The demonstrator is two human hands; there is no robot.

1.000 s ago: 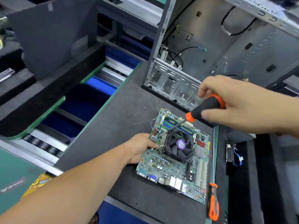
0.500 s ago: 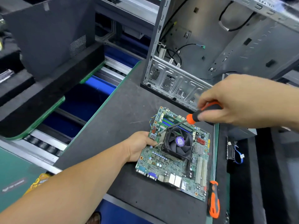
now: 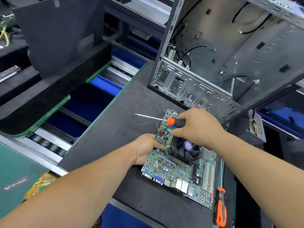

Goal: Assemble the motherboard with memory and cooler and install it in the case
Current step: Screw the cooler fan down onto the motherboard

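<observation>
A green motherboard (image 3: 172, 168) lies on the dark mat, with a black cooler fan (image 3: 185, 149) mounted on it. My left hand (image 3: 144, 148) grips the board's left edge beside the cooler. My right hand (image 3: 197, 127) hovers over the board's far end and holds an orange-and-black screwdriver (image 3: 174, 121), whose shaft lies level and points left, off the board. The fingers of that hand reach down toward the cooler's far left corner. Behind the board stands the open metal case (image 3: 213, 63), its inside facing me.
A second orange screwdriver (image 3: 220, 208) lies on the mat right of the board. A conveyor with rollers (image 3: 49, 145) runs to the left, past a black side panel (image 3: 54, 30). A small part with wires (image 3: 256, 127) sits at the right.
My right hand dropped down to the board and swung the screwdriver so its tip left the cooler and now points left. My left hand stayed on the board's edge.
</observation>
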